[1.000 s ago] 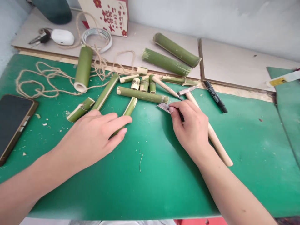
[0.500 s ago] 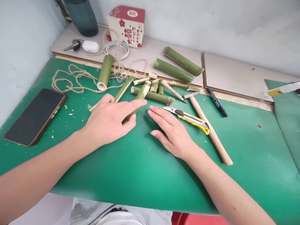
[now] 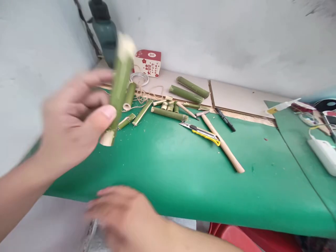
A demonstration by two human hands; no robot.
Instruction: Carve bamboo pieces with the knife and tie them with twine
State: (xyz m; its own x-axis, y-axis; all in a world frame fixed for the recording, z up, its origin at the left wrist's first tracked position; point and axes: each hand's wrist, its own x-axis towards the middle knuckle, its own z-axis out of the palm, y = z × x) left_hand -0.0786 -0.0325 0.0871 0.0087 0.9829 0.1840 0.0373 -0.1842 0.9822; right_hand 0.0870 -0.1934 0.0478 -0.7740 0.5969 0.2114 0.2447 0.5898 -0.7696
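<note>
Raised in front of me, my left hand [image 3: 76, 115] grips a piece of green bamboo [image 3: 120, 80] between thumb and fingers. The piece stands nearly upright, with pale cut ends, and is blurred by motion. Low at the table's front edge is my right hand [image 3: 128, 213], smeared by movement, its fingers stretched out and nothing visible in them. On the green mat [image 3: 168, 175] lie another bamboo length [image 3: 169, 114], a split bamboo strip [image 3: 142, 112], a short piece [image 3: 126, 121] and several small cut bits. A yellow utility knife [image 3: 202, 133] rests against a wooden-handled hammer [image 3: 223, 145].
Behind are two bamboo tubes [image 3: 193, 87], a tape roll [image 3: 139, 79], twine [image 3: 141, 96], a red-and-white box [image 3: 148, 64] and a dark bottle [image 3: 105, 38]. A black marker [image 3: 225, 119] lies right of the hammer. A white power strip [image 3: 324, 152] sits far right.
My left hand has lifted the bamboo piece from the mat, up and to the left. My right hand has drawn back toward the front edge. The view has shifted upward and right.
</note>
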